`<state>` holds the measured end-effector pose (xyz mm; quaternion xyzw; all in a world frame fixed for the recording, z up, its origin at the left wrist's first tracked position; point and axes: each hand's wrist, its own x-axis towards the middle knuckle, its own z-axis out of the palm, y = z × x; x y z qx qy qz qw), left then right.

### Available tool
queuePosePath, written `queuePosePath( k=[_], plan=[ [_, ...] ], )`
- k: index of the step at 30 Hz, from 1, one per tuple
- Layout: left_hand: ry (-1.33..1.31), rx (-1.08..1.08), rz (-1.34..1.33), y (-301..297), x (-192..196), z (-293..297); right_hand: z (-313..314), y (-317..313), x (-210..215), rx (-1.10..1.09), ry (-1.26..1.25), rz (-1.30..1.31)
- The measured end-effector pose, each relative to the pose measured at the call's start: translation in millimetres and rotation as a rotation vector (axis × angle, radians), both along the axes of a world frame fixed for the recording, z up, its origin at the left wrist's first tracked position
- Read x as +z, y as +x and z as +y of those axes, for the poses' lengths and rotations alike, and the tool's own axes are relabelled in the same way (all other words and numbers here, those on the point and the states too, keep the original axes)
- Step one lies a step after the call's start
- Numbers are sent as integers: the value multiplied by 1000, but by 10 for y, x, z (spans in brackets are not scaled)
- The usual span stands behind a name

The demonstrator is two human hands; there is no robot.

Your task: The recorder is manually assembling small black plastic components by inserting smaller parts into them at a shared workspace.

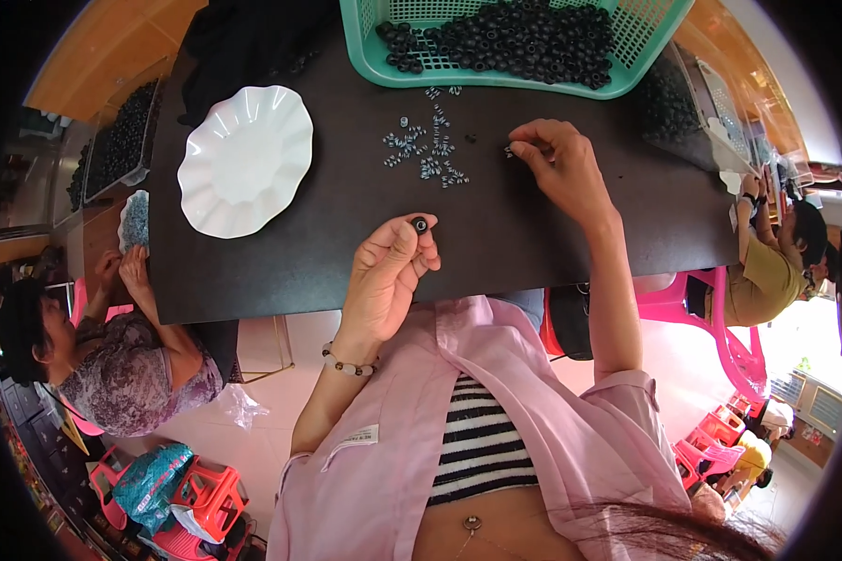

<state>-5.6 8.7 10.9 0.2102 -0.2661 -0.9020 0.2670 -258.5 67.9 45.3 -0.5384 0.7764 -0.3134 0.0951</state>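
My left hand is closed in a pinch, above the near part of the table. Between its thumb and fingers sits a small round black plastic piece, its hollow facing up. To the right and farther off, my right hand is pinched just over the tabletop. At its fingertips shows a tiny metal coil spring. Loose small springs lie scattered left of that hand. One small dark piece rests on the table between the springs and my right hand.
A green plastic basket with many black pieces stands at the far edge. A white wavy-rimmed plate lies on the dark table at left. One person works at left, another at right. Clear bins flank the table.
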Motion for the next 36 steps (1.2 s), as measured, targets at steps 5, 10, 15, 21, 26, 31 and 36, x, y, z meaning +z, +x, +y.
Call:
queuePosePath(
  k=[5,10,15,21,26,31,36],
  plan=[
    [29,0,2,12,18,-11,45,-76,-22,-29,-7,-41],
    [28,4,7,-2,25,-17,88,-50,-78,-9,12,-40],
    [35,4,8,-8,30,-15,32,77,-144,82,-58,41],
    [36,-5,18,4,19,-16,-47,368,-129,150,-111,17],
    [41,-11,25,22,10,-19,-45,309,-104,124,-83,-79],
    [36,-11,33,23,0,-17,-111,163,-139,87,-146,-127],
    [36,-21,33,20,12,-13,-254,144,-210,103,-172,-51]
  ],
)
